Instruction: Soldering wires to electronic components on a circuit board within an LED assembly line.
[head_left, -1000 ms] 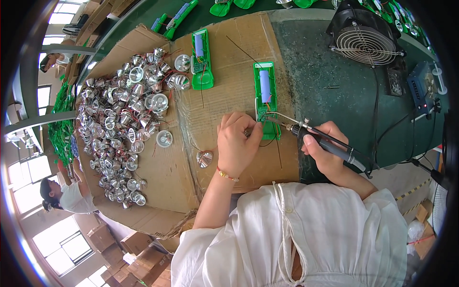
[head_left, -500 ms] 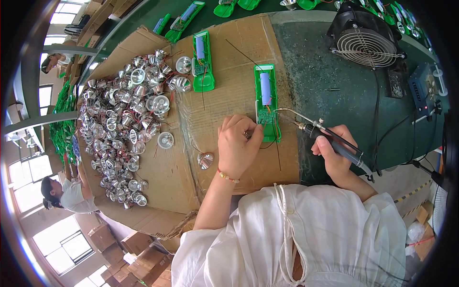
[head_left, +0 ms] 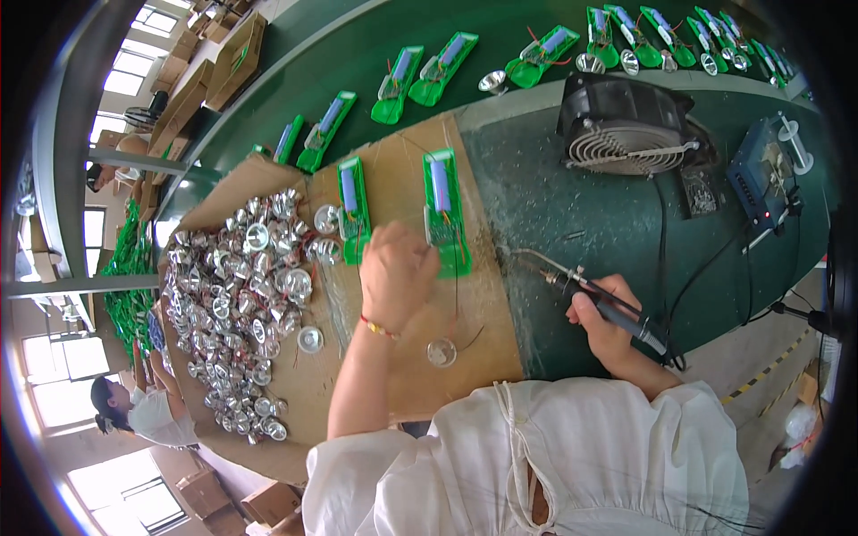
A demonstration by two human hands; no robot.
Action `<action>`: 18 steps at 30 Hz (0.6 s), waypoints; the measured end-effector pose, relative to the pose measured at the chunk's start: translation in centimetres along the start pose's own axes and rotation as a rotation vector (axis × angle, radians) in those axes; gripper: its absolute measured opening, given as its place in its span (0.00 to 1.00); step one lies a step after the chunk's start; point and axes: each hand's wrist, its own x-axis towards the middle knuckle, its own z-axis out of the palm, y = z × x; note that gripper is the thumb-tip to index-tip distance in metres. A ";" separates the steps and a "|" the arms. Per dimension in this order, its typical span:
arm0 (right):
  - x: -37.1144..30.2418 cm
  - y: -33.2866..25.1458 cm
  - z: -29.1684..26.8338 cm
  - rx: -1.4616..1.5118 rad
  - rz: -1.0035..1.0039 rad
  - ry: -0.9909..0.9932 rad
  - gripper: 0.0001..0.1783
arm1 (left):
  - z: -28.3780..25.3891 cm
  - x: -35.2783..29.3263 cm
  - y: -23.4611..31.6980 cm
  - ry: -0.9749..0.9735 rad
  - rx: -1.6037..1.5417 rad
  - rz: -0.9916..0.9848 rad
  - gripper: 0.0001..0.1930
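My right hand (head_left: 608,317) grips a soldering iron (head_left: 617,314) with a thin curved metal tube alongside; its tip is over the dark green tabletop, away from the green housings. My left hand (head_left: 398,272) is raised between two open green plastic housings, smeared by motion, so what its fingers hold cannot be told. The right housing (head_left: 457,262) carries a blue cylindrical battery (head_left: 440,186), a circuit board and wires. The left housing (head_left: 350,167) has a similar battery and is partly behind the hand. A small round lamp reflector (head_left: 441,352) with a wire lies on the cardboard near me.
A heap of silver reflectors (head_left: 241,304) fills the cardboard tray at left. More green housings (head_left: 447,67) line the far strip. A black fan (head_left: 630,129) stands at back right, beside a blue soldering station (head_left: 760,174) with cables. Another person (head_left: 147,411) works at far left.
The soldering iron has moved right, off the circuit board. My left hand has left the right housing's near end and moved left. The whole view has shifted, showing more of the far strip.
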 end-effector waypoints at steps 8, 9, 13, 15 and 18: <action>0.4 0.3 0.3 0.101 0.208 -0.017 0.09 | 3.9 19.7 -0.1 0.013 0.210 0.115 0.12; 0.2 0.7 0.4 0.069 0.193 -0.021 0.10 | 4.7 21.8 0.1 0.007 0.213 0.072 0.13; 0.3 1.7 -0.1 0.040 0.197 -0.015 0.11 | 7.9 27.7 -1.0 0.212 0.084 0.057 0.12; 0.5 1.6 0.1 0.032 0.193 0.002 0.11 | 7.6 29.6 -3.9 0.327 0.020 0.133 0.13; 0.6 1.4 0.0 0.001 0.132 0.008 0.11 | 6.6 29.2 -5.7 -0.129 -0.046 0.029 0.26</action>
